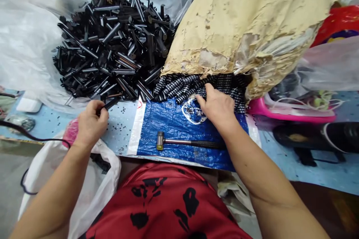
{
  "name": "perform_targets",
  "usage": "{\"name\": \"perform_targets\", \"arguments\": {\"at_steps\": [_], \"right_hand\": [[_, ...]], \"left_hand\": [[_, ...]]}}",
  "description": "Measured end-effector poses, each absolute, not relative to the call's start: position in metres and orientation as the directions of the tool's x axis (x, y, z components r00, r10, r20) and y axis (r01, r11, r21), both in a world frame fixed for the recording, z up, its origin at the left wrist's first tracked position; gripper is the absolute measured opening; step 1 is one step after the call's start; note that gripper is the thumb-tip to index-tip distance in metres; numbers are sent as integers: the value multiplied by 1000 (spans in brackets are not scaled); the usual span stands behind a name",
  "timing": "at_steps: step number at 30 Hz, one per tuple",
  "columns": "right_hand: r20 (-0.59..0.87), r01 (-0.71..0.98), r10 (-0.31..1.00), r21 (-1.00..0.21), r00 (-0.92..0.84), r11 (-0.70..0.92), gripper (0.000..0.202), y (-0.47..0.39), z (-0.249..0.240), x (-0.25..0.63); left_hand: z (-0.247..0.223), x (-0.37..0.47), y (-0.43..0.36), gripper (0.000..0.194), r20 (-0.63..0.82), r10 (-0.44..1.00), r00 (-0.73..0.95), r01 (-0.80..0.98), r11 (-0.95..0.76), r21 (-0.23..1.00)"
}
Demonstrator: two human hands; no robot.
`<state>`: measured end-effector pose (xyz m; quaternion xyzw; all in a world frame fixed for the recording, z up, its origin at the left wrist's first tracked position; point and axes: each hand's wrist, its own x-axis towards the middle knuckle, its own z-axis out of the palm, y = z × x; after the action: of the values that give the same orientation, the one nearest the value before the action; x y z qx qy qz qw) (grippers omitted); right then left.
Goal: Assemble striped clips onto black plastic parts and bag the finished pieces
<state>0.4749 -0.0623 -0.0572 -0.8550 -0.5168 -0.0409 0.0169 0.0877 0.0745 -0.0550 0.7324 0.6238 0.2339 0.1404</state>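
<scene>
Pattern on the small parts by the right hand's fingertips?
The small parts are black with rows of whitish marks; best seen in the head view.

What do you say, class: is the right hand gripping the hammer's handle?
No, the hammer lies on the blue printed sheet, while the right hand is at the patterned black strips.

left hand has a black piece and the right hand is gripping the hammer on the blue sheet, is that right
Not quite: the right hand isn't gripping the hammer. The head view shows it at the black-and-white patterned pieces by the yellow sack. The left hand does have a black piece, and the hammer lies on the blue sheet.
</scene>
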Motion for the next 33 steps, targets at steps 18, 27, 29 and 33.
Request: {"name": "perform_targets", "arguments": {"at_steps": [18,27,29,33], "right_hand": [[-132,-234,552,-965,823,118,52,-108,-69,441],[-568,-746,773,-637,282,-196,52,-113,-61,378],[-509,-712,802,-684,311,-158,53,-118,-62,375],[-426,-672,833,-735,353,-91,52,-122,-60,370]], "left_hand": [[-51,175,25,29,-447,852,274,-338,520,784],[-61,204,-33,41,-377,764,524,-40,464,885],[-62,205,-37,41,-384,739,553,-6,464,886],[-62,211,-44,46,-364,701,613,86,399,913]]}}
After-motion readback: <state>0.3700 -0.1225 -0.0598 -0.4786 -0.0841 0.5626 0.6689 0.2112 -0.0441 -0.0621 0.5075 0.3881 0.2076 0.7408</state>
